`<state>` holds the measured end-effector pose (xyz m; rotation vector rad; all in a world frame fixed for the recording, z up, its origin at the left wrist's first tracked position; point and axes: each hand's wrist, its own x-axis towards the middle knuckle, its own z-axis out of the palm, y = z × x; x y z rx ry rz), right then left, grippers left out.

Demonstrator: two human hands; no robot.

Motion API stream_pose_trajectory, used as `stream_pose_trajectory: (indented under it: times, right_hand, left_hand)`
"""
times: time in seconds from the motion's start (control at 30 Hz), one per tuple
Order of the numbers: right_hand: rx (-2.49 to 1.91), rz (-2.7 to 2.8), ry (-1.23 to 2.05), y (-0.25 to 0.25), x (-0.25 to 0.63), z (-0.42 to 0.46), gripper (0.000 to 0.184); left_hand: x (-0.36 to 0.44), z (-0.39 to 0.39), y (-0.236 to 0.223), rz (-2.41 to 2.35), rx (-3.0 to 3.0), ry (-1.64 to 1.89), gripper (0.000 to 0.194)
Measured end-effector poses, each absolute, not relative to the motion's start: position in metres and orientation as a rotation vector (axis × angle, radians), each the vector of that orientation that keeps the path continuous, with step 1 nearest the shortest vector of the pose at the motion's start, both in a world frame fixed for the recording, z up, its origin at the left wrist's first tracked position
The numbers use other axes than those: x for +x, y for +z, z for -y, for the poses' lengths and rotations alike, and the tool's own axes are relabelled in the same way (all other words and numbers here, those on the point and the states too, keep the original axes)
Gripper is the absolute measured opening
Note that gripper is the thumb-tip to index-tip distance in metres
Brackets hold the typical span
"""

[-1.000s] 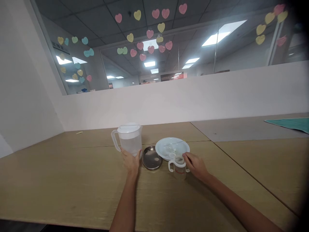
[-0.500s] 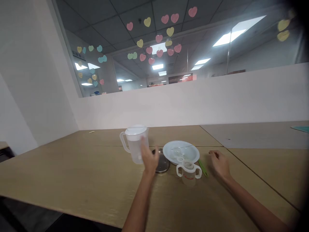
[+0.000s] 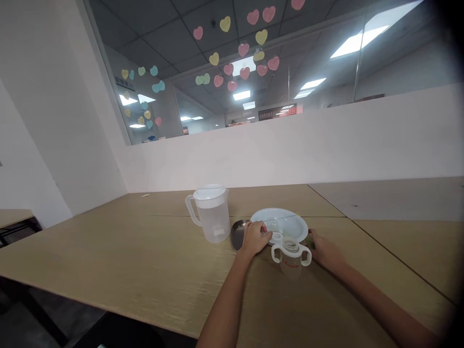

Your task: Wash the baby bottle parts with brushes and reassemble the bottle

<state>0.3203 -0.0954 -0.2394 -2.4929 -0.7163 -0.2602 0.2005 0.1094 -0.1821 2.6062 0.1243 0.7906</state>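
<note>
A small clear cup with two white handles (image 3: 291, 255) stands on the wooden table (image 3: 145, 261) in front of a white plate (image 3: 282, 223). My left hand (image 3: 254, 238) rests with curled fingers at the plate's near left rim, over a round steel dish (image 3: 236, 233). My right hand (image 3: 325, 250) lies beside the cup's right handle, fingers loosely bent toward it; I cannot tell if it touches. A lidded translucent pitcher (image 3: 211, 211) with water stands to the left, free of both hands.
A low white partition (image 3: 290, 145) runs behind the table, with glass and heart stickers (image 3: 239, 53) above it. A grey table section (image 3: 398, 198) adjoins at the right. The table's near edge drops off at the lower left.
My left hand left the pitcher and moved right to the plate's rim. My right hand drew away from the cup, then came back beside its right handle. The view shifted left.
</note>
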Motion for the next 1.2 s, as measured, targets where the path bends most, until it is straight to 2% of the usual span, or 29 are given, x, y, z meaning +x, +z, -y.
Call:
stream_pose_trajectory:
  times: [0.13, 0.3, 0.4, 0.5, 0.67, 0.87, 1.03, 1.2]
  right_hand:
    - [-2.538, 0.727, -0.195, -0.238, 0.324, 0.097, 0.041]
    - [-2.503, 0.634, -0.226, -0.231, 0.325, 0.099, 0.043]
    - [-2.489, 0.556, -0.269, -0.228, 0.325, 0.1, 0.041]
    - [-2.481, 0.516, -0.39, -0.227, 0.329, 0.103, 0.037]
    - [-2.532, 0.396, -0.47, -0.227, 0.341, 0.114, 0.039]
    - [-2.375, 0.259, -0.585, -0.223, 0.349, 0.121, 0.046]
    - [-2.108, 0.363, -0.793, -0.215, 0.337, 0.115, 0.048]
    - [-2.011, 0.656, -0.916, -0.205, 0.315, 0.107, 0.043]
  left_hand:
    - [0.197, -0.102, -0.178, -0.121, 2.584, 0.841, 0.009]
    - [0.195, -0.099, -0.174, -0.086, 2.406, 0.94, 0.026]
    - [0.197, -0.103, -0.176, -0.084, 2.214, 0.986, 0.031]
    - [0.201, -0.107, -0.18, -0.102, 1.965, 0.947, 0.037]
    - [0.208, -0.113, -0.183, -0.121, 1.519, 0.835, 0.061]
    - [0.205, -0.112, -0.177, -0.146, 1.31, 0.805, 0.068]
    - [0.203, -0.106, -0.175, -0.154, 1.254, 0.774, 0.079]
    - [0.202, -0.106, -0.173, -0.128, 1.121, 0.783, 0.088]
